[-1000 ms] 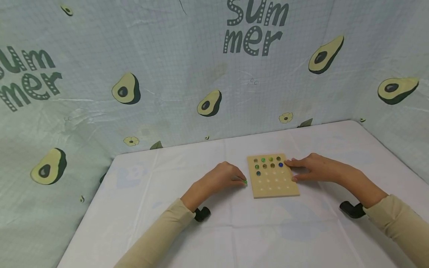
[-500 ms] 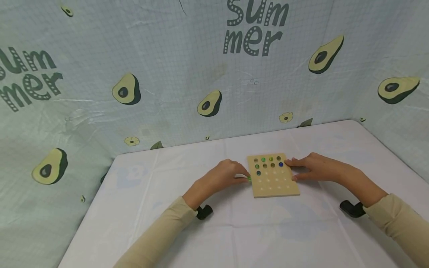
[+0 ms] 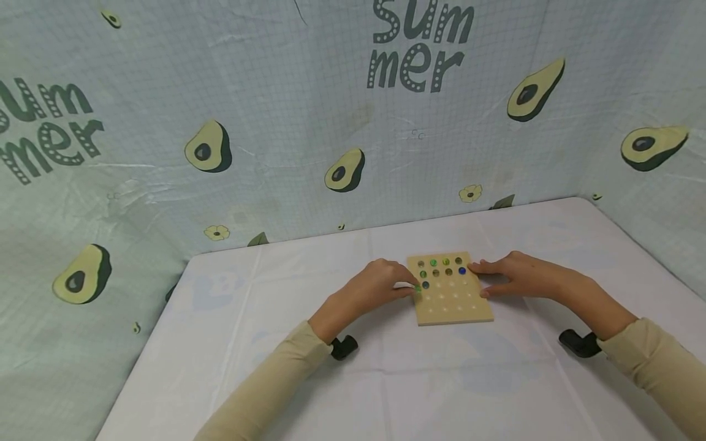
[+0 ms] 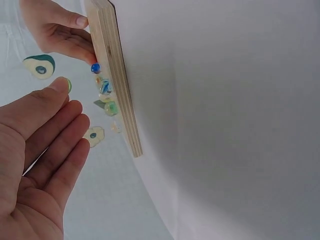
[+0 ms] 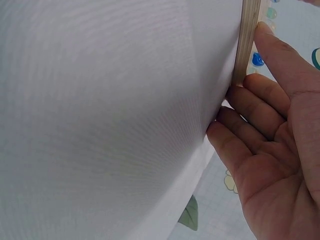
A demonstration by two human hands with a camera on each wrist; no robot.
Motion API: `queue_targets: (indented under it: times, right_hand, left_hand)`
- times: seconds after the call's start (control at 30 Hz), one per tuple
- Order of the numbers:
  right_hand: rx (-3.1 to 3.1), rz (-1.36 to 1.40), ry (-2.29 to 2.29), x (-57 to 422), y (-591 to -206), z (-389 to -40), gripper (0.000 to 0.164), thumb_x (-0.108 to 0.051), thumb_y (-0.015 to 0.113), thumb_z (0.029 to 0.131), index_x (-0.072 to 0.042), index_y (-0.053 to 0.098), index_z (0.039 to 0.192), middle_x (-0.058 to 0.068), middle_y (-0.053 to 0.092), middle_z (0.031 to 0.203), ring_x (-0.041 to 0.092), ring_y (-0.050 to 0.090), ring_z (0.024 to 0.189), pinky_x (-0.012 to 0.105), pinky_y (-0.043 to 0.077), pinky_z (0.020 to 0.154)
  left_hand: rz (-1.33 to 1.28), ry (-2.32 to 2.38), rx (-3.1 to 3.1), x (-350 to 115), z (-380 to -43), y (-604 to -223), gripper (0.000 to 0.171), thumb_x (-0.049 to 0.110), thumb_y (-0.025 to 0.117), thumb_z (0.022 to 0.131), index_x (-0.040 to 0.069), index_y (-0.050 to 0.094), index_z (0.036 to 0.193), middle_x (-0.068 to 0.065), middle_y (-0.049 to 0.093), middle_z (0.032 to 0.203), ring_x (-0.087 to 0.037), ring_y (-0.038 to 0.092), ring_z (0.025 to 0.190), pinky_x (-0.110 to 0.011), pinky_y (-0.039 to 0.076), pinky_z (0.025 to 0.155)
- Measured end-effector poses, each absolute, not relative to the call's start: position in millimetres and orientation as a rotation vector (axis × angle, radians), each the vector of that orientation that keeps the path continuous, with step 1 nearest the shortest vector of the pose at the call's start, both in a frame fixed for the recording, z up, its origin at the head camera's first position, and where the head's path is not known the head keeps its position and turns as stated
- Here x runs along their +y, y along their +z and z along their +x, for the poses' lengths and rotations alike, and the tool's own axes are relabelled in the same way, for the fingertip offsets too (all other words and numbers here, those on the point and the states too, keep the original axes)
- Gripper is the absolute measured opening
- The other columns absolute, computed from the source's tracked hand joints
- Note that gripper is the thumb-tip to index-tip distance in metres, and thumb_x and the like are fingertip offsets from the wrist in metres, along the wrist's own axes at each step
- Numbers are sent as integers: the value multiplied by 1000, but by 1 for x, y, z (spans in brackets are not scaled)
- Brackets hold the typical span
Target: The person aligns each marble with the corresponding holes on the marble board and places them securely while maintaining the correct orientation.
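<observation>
A flat wooden board (image 3: 456, 318) with rows of round hollows lies on the table. Glass marbles sit in its two far rows, among them a dark blue marble (image 3: 462, 271) at the right, and one bluish marble (image 3: 425, 285) starts the third row. My left hand (image 3: 377, 283) pinches a small green marble (image 4: 69, 85) between thumb and index finger, over the board's left edge, close to the bluish one. The other left fingers are loosely bent. Against the board's right edge rests my right hand (image 3: 518, 275), thumb and index finger spread apart along it.
A white cloth covers the table (image 3: 441, 392). Behind it hangs a pale curtain (image 3: 276, 122) printed with avocados and lettering. Black camera mounts (image 3: 579, 344) stick out below both wrists.
My left hand has moved right with the green marble, from beside the board to over its left edge. The right hand and the board have stayed in place.
</observation>
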State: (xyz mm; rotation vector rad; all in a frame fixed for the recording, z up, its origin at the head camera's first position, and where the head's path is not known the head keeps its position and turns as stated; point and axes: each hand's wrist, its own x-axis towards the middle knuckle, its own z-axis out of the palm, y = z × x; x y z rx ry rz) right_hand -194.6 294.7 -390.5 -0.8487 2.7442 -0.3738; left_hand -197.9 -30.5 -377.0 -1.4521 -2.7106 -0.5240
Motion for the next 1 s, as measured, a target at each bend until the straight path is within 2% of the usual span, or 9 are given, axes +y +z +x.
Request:
queue_targets:
  times: [0.4,0.67,1.0]
  right_hand:
    - [2733,-824,-374,293,-392,-195,71,-50,70,92,-9,53,147,26,49,146,44,52,132,56,48,102]
    - [2735,-833,-374,294,-392,-195,70,-49,70,93,-9,53,147,26,49,146,43,53,131,55,49,100]
    - [2733,-822,-373,294,-392,-195,71,-50,70,92,-10,53,148,26,49,146,44,53,131,56,49,101]
  left_hand:
    - [-1448,-541,-2670,-21,-200,-375,19,17,77,92,9,80,109,-1,77,107,-13,71,104,-23,54,92]
    - [-1433,-533,-2702,-14,-203,-374,21,19,76,92,10,79,111,-1,76,112,-14,70,110,-25,52,97]
    - [-1422,-514,-2721,-5,-206,-371,22,19,77,91,10,79,111,0,77,110,-12,70,105,-25,52,95]
